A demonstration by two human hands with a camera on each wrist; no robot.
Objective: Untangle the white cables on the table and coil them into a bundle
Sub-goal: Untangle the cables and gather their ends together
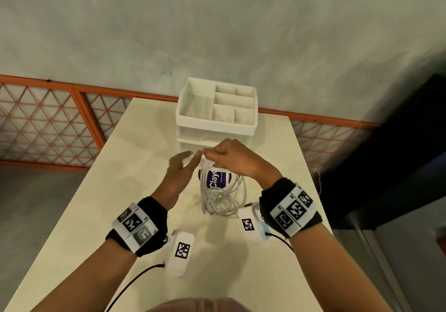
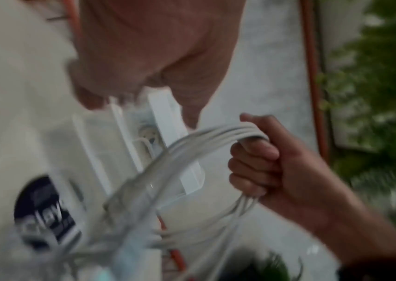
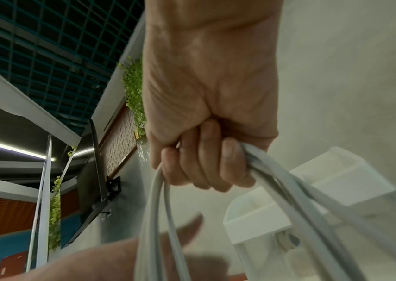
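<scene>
A coil of white cables hangs in several loops above the cream table. My right hand grips the top of the loops in a fist; the right wrist view shows the fingers curled round the cables. To its left, my left hand is open, its straight fingers reaching toward the top of the coil beside the right hand. In the blurred left wrist view, the left hand is above, and the right hand clasps the cables. I cannot tell whether the left fingers touch the cable.
A white desk organiser with open compartments and drawers stands just behind the hands. A round purple-labelled container lies on the table under the coil. An orange lattice railing runs beyond the table's far edge. A dark object stands at the right.
</scene>
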